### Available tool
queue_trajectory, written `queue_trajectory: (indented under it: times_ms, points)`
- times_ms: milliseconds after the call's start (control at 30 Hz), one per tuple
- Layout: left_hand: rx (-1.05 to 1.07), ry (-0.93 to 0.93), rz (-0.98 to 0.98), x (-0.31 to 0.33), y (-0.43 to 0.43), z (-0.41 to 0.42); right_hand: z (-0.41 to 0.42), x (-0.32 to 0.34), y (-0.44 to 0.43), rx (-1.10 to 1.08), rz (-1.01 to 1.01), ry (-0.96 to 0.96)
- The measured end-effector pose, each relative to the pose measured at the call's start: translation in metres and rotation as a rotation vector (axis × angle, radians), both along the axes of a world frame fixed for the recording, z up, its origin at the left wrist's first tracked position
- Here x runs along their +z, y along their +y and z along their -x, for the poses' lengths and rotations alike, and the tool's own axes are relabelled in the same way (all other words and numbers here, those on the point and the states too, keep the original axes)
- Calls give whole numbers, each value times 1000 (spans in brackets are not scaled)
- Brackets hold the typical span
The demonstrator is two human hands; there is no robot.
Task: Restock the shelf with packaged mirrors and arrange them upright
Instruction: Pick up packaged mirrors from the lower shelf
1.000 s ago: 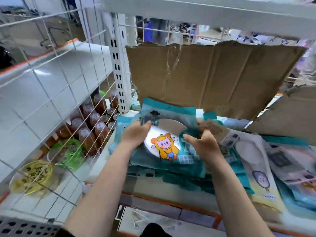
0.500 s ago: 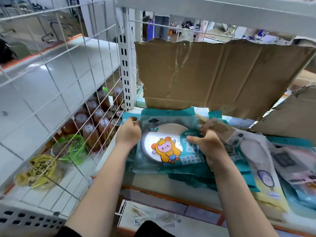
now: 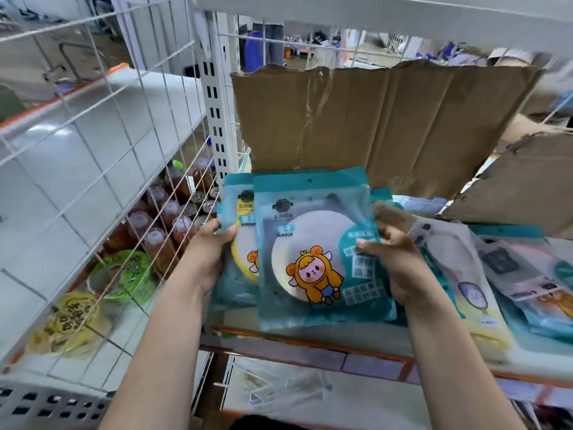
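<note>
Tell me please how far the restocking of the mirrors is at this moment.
Done: no pack in view stands upright by itself. In hand: the right hand grips the front teal plastic mirror pack with a cartoon sheep, held upright; the left hand grips a second teal pack behind it. Left: the mirror packs lying flat on the white shelf need standing up.

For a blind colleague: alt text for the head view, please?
A person's left hand grips a teal mirror pack upright over a white shelf, and the right hand grips the front pack, printed with a cartoon figure in yellow. Brown cardboard stands behind, more packs lie flat at right, bottled drinks sit behind a wire grid at left.
</note>
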State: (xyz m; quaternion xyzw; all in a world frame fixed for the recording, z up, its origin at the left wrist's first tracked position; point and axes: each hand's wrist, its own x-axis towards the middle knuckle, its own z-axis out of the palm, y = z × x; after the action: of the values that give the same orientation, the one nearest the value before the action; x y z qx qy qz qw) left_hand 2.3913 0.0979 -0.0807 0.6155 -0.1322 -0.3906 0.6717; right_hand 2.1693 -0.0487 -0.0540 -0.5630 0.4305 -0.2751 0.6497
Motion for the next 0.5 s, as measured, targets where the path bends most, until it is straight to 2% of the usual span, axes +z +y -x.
queue_trajectory:
  times_ms: [133, 267, 500]
  points:
    - [153, 40, 90, -5, 6, 1, 14, -4, 12, -29, -20, -143]
    - [220, 19, 156, -11, 19, 2, 36, -7, 26, -139, -51, -228]
    - [198, 4, 249, 2, 21, 30, 88, -7, 46, -219, -19, -381]
